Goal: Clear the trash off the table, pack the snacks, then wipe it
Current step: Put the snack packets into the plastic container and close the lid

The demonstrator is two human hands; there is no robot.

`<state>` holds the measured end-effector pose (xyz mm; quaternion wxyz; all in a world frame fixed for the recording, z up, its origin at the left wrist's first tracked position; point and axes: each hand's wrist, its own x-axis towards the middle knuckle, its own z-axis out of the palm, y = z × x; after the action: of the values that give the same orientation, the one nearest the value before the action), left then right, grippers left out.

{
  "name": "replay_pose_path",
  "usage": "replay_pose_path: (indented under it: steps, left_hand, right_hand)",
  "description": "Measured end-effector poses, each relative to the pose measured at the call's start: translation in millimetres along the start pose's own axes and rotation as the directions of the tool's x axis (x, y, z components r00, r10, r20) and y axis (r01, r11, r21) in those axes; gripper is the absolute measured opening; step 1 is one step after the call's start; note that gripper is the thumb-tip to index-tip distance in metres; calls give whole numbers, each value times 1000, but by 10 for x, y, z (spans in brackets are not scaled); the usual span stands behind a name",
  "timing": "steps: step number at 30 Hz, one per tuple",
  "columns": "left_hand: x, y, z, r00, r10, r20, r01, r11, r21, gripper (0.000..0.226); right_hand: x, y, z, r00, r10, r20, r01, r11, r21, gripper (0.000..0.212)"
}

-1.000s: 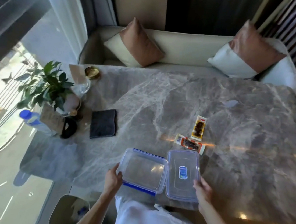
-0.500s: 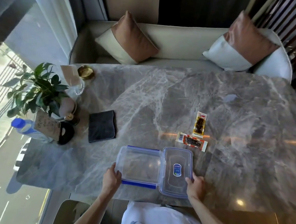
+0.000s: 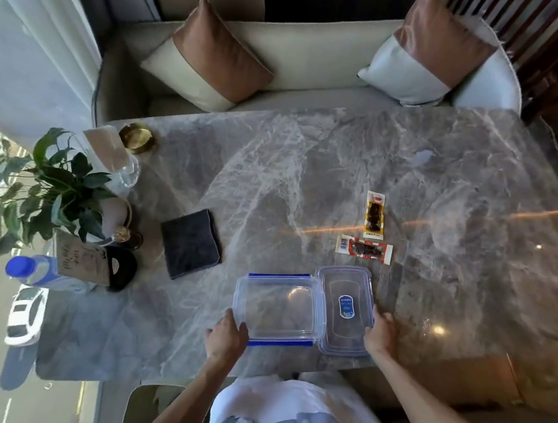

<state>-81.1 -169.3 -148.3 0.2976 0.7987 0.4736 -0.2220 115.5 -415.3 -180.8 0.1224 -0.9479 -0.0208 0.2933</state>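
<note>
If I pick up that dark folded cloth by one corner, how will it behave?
The dark cloth looks soft and plush, so it would probably go limp and unfold. It seems light for its size. Lying flat on the smooth marble table, it would likely slide or bunch when pushed, not roll.

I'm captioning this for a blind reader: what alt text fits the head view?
Two bare hands, left hand and right hand, hold an open clear container and its lid on a marble table. Two snack packets lie beyond; a dark cloth sits left.
</note>
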Motion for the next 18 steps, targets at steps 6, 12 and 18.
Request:
replay_pose_path:
  steps: [6,12,18]
  left_hand:
    - [61,61,-56,998,-44,45,40,995,92,50]
    - [140,453,-261,969,-44,-244,68,994,90,59]
    - [564,1505,-410,964,162,-212,-144,985,99,38]
  right_hand:
    - [-24,-29,8,1000,9,-7,-9,1000,11,61]
    - [112,-39,-274,991,101,-90,-73,960,270,57]
    - [792,-89,-960,980,123,-158,-40,895,445,38]
